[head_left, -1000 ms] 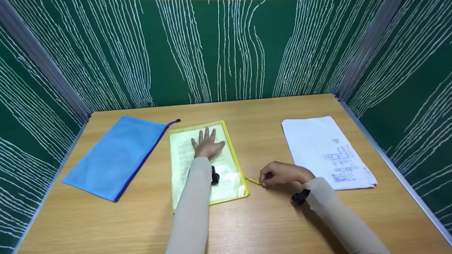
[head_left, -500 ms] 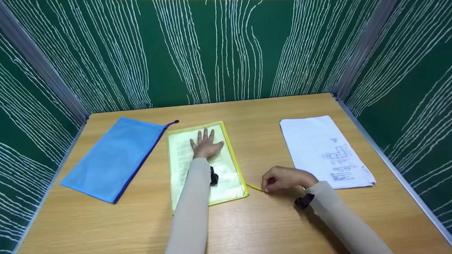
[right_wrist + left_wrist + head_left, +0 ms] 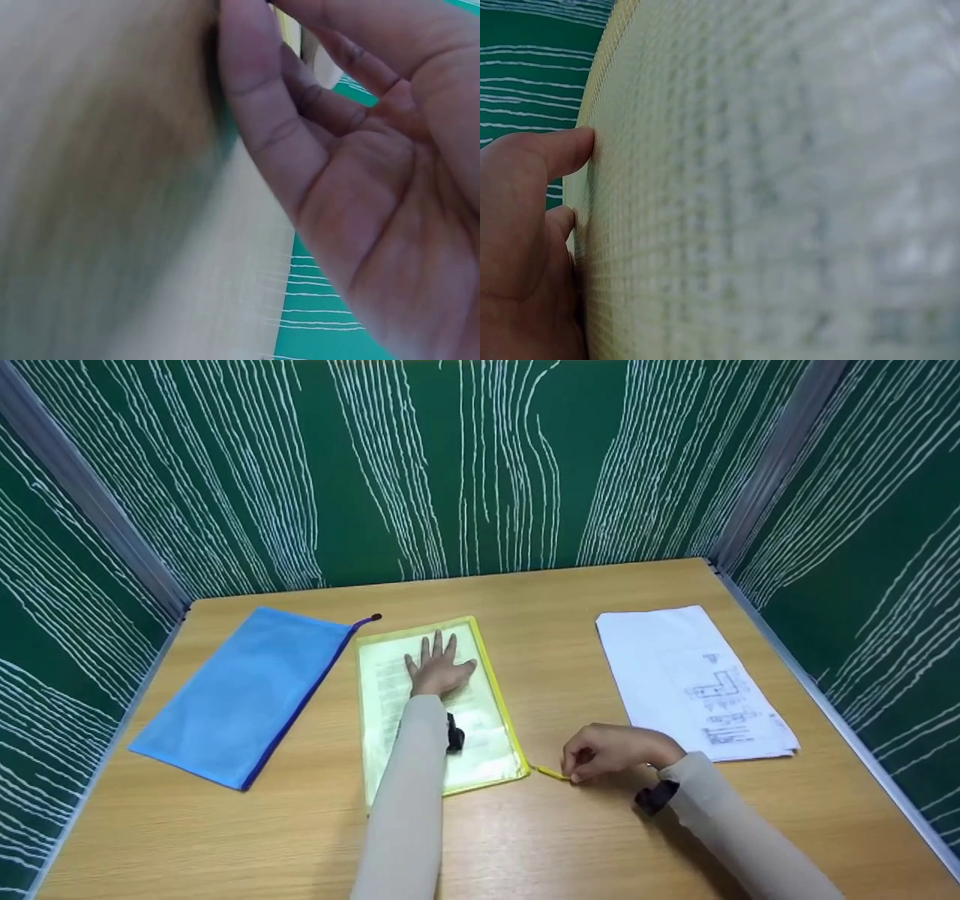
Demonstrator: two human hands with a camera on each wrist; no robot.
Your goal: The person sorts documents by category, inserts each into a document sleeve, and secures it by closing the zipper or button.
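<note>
A yellow-edged zipper pouch (image 3: 480, 735) of clear mesh lies flat mid-table, with printed paper visible inside. My left hand (image 3: 439, 669) rests on its upper half, fingers spread; the left wrist view shows the mesh (image 3: 727, 187) close up beside that hand (image 3: 525, 225). At the pouch's lower right corner, my right hand (image 3: 615, 750) pinches the yellow zipper pull (image 3: 553, 773) between thumb and fingertips, low over the table. The right wrist view shows this hand (image 3: 360, 157) with its fingers curled, the pull mostly hidden there.
To the left lies a blue zipper pouch (image 3: 247, 697) with a dark blue zipper edge and a pull at its top corner. A stack of white paper (image 3: 667, 667) with printed drawings lies at the right. Green walls with white lines enclose the wooden table (image 3: 525, 847).
My right hand has moved down and slightly right, drawing the zipper pull along the pouch's right edge to its lower right corner. The left hand has stayed in place on the pouch.
</note>
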